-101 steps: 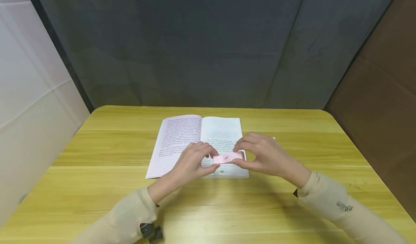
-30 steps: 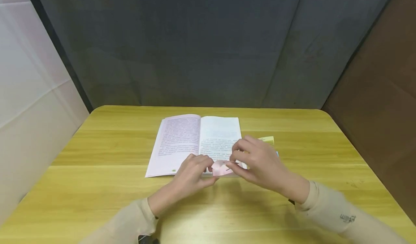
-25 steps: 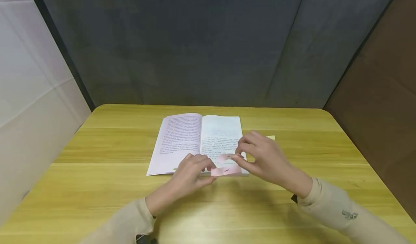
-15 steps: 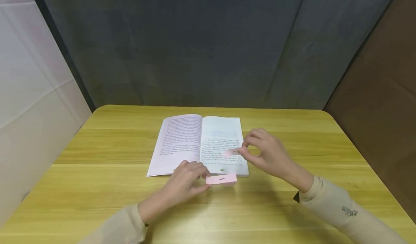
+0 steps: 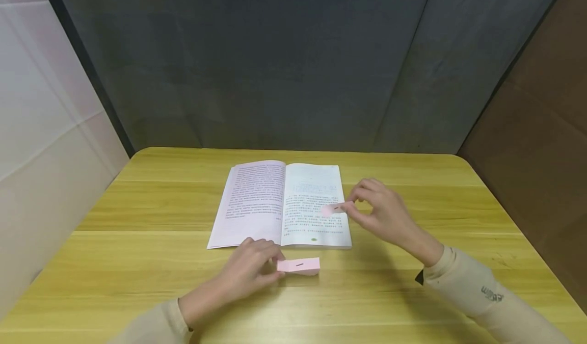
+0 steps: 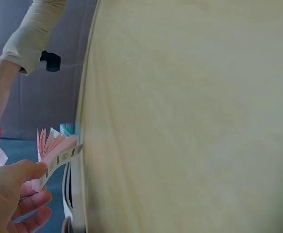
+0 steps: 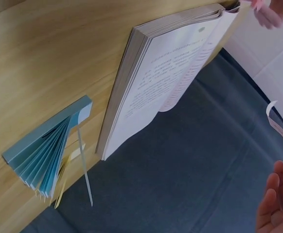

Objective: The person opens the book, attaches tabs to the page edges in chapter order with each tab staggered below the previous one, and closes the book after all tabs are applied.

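My left hand (image 5: 247, 266) pinches a pink sticky note pad (image 5: 300, 265) by its left end, just in front of the open book (image 5: 252, 232). In the left wrist view the pad's pink sheets (image 6: 51, 141) fan out above the thumb. Over the book's right page, my right hand (image 5: 382, 211) holds a single pink sticky note (image 5: 331, 209) between thumb and forefinger. In the right wrist view this note (image 7: 279, 127) curls at its free end. It looks raised above the page.
A blue sticky note pad (image 7: 49, 141) with fanned sheets lies to the right of the book, with a yellow pad (image 7: 63, 172) beside it. Both are hidden behind my right hand in the head view. Dark cloth (image 5: 284, 63) rises behind the wooden table (image 5: 137, 201).
The pink note has come away from the pad between my hands. My left hand moved toward me and left with the pad; my right hand moved right and away with the note.
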A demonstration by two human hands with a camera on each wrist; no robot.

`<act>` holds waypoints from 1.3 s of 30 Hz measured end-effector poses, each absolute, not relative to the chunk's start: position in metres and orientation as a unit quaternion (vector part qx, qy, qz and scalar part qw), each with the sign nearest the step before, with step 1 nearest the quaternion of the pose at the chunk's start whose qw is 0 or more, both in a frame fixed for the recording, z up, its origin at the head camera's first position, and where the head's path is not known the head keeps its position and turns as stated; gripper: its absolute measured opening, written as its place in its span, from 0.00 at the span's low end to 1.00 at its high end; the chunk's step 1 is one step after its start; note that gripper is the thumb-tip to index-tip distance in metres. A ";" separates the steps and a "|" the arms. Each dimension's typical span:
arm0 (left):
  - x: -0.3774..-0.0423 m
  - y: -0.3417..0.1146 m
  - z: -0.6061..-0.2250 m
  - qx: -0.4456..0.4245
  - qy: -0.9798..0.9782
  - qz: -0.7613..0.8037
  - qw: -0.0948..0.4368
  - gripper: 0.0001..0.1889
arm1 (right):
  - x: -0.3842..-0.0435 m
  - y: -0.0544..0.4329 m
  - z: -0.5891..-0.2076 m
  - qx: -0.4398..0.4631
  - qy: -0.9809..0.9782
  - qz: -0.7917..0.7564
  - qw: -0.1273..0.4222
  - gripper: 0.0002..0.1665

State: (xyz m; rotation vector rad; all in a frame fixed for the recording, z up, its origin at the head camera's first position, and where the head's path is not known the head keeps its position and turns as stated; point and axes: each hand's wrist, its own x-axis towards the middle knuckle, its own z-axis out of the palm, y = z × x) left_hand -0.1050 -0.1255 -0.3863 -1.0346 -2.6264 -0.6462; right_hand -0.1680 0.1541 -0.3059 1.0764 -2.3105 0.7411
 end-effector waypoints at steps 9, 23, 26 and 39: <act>-0.103 -0.142 -0.394 -0.344 -0.907 -0.215 0.112 0.12 | -0.173 0.158 -0.308 0.372 -0.854 0.278 0.237 0.05; -0.103 -0.154 -0.401 -0.349 -0.911 -0.184 0.120 0.10 | -0.184 0.164 -0.314 0.335 -0.869 0.281 0.232 0.06; -0.103 -0.155 -0.402 -0.351 -0.911 -0.181 0.124 0.11 | -0.186 0.165 -0.316 0.325 -0.874 0.281 0.229 0.07; -0.122 -0.144 -0.372 -0.369 -0.895 -0.176 0.180 0.11 | -0.194 0.168 -0.314 0.299 -0.882 0.289 0.219 0.06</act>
